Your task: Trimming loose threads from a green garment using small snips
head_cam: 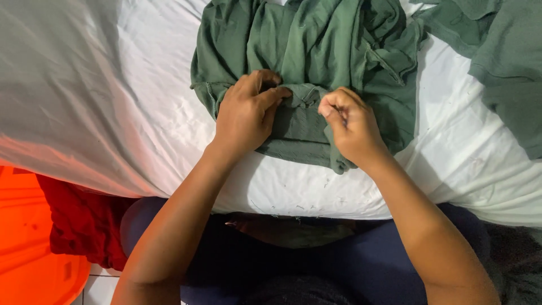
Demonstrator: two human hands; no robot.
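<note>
A crumpled dark green garment (316, 51) lies on a white bed sheet (130, 101) in front of me. My left hand (245, 113) rests flat on the garment's near part, fingertips pinching a folded seam of the fabric. My right hand (350, 124) is just right of it, thumb and fingers pinched together at the same seam; whether something small is between them I cannot tell. The two hands are a few centimetres apart.
A second green cloth (502, 62) lies at the far right of the bed. An orange plastic tub (28, 243) with a red cloth (84, 226) over its edge stands on the tiled floor at the lower left. My knees in dark blue trousers (316, 265) press against the bed edge.
</note>
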